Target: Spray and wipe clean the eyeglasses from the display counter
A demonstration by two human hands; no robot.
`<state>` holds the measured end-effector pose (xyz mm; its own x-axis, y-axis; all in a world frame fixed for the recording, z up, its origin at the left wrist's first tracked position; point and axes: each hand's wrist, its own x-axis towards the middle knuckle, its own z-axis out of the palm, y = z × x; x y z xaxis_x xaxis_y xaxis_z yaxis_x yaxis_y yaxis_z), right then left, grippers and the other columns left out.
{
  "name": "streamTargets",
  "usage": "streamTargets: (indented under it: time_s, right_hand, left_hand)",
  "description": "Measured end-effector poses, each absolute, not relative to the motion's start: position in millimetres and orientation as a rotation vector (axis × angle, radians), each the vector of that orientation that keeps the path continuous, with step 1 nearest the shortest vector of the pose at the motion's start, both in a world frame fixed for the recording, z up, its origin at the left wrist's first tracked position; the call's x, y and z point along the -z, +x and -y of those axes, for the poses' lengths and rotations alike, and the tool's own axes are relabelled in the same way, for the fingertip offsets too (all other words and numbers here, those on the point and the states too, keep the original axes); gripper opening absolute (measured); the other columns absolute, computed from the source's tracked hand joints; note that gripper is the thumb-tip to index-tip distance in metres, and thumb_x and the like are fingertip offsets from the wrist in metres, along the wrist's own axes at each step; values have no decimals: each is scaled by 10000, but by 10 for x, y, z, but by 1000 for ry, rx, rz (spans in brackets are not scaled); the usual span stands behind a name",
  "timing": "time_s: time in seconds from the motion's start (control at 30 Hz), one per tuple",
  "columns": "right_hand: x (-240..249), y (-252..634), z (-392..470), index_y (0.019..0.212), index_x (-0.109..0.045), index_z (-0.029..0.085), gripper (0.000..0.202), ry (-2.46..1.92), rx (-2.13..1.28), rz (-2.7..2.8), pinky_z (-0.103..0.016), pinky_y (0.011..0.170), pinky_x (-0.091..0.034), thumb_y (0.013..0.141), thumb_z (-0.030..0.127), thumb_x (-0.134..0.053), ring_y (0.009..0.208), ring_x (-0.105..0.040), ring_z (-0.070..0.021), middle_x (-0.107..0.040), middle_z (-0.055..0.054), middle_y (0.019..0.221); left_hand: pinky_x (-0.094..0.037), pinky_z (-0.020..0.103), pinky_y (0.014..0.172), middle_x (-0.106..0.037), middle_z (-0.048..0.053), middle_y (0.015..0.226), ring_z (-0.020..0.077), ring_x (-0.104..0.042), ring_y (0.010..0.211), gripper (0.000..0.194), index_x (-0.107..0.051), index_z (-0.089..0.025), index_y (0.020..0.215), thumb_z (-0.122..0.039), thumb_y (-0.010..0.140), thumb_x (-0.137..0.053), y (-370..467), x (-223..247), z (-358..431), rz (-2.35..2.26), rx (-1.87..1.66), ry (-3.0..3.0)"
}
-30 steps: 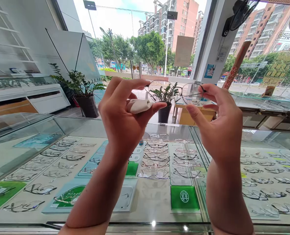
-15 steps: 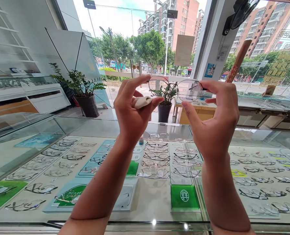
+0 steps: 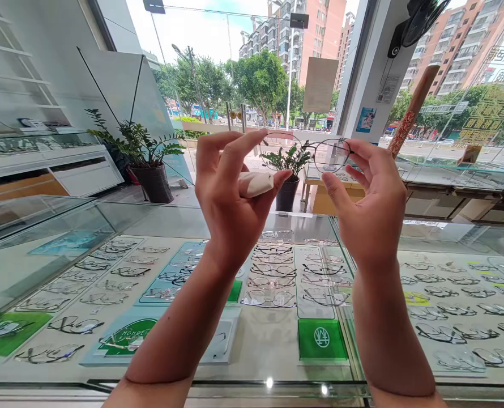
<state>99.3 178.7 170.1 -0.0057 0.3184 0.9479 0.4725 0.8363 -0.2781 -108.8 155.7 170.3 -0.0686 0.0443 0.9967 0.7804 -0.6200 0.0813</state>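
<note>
A pair of thin-rimmed eyeglasses [image 3: 330, 156] is held up in front of me, level with the far window. My right hand [image 3: 368, 209] pinches its right end with the fingers, the thumb just below that lens. At the opposite end, the fingers of my left hand [image 3: 230, 198] are at the edge of the left lens, partly covering it. A small off-white, rolled piece that looks like cloth [image 3: 256, 184] is tucked in my left hand, between the curled fingers and the thumb. Part of it is hidden by the fingers.
Below my forearms stands a glass display case [image 3: 269, 340] with rows of eyeglasses and a green block [image 3: 322, 339]. A potted plant [image 3: 150, 181] stands on the floor to the left. Another glass counter [image 3: 447, 184] is at the back right.
My left hand has turned and shifted slightly right, with the off-white piece moving along. The eyeglasses have tilted a little, and my right hand has drawn slightly left.
</note>
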Motion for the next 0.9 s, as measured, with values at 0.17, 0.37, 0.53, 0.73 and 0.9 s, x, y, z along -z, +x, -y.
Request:
streamTargets:
  time_s: [0.17,0.37,0.53,0.73,0.9]
  right_hand:
    - [-1736,964,-1730,1469,-584,377,412,-648,183,1593,-614,1155,-624,1066,319,-645,1395,-665,-360,-677,-86,1472]
    - [-1783,947,-1645,1367,-662,298,333,-594,217,1548,-540,1180,-601,1047,210,-666,1385,-660,-321,-715,-106,1420]
    - [-1781,977,-1668,1358,-688,248,348,-574,169,1585,-536,1163,-595,1016,194,-718,1314,-694,-296,-733,-113,1374]
    - [-1784,990,-1656,1377,-683,335,351,-640,164,1622,-619,1146,-586,1031,276,-696,1350,-670,-357,-715,-92,1389]
    - [-1811,1037,-1597,1343,-704,309,291,-587,96,1627,-556,1112,-624,1054,324,-670,1333,-689,-316,-711,-87,1379]
  left_hand:
    - [-591,482,844,-613,71,1348,327,-600,1331,539,-659,-358,1422,-630,977,-795,-1074,-1697,-1586,869,1775,-1655]
    - [-590,468,833,-642,92,1337,342,-633,1272,545,-688,-380,1386,-612,922,-854,-1094,-1695,-1656,848,1817,-1626]
    - [-597,454,854,-667,94,1298,315,-687,1139,520,-714,-380,1354,-568,901,-889,-1124,-1709,-1617,950,1845,-1685]
    - [-569,406,695,-736,56,1276,233,-716,913,461,-695,-376,1376,-533,965,-831,-1113,-1677,-1573,1033,1802,-1689]
    - [-509,441,669,-723,34,1326,209,-692,965,464,-649,-343,1421,-598,1040,-724,-1124,-1670,-1607,1001,1794,-1717]
